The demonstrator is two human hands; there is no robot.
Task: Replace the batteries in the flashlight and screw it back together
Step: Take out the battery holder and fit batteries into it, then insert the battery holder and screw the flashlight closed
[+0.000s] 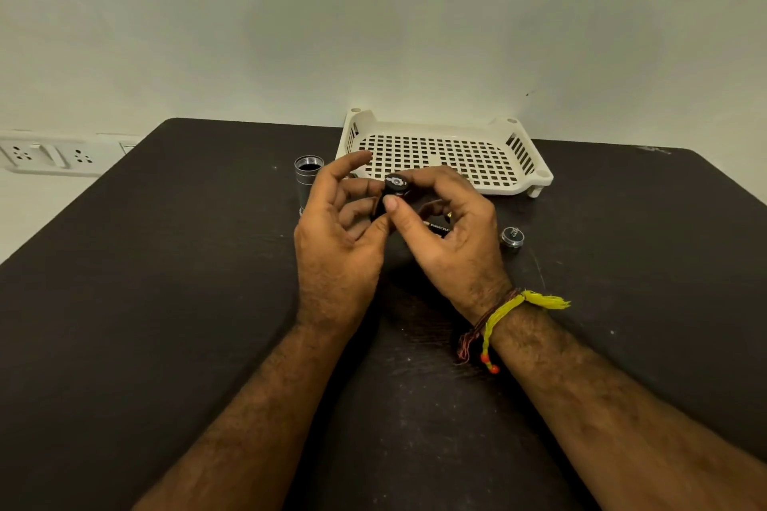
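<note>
Item: battery holder [394, 189], small black cylinder. Pinched between the right hand [446, 236] thumb and fingers [419, 178], propped by the left hand [336, 236] thumb and curled fingers, its forefinger raised free. Long axis near upright, metal contact end up.

Flashlight body [308, 178]: upright on the desk [166, 303], threaded mouth up, just beyond the left hand, the nearer one.

Tail cap [512, 239]: right of the right hand.

Battery [438, 226]: under the right palm.

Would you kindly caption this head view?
Both hands hold a black battery holder above the table, flashlight body standing nearby.
</note>
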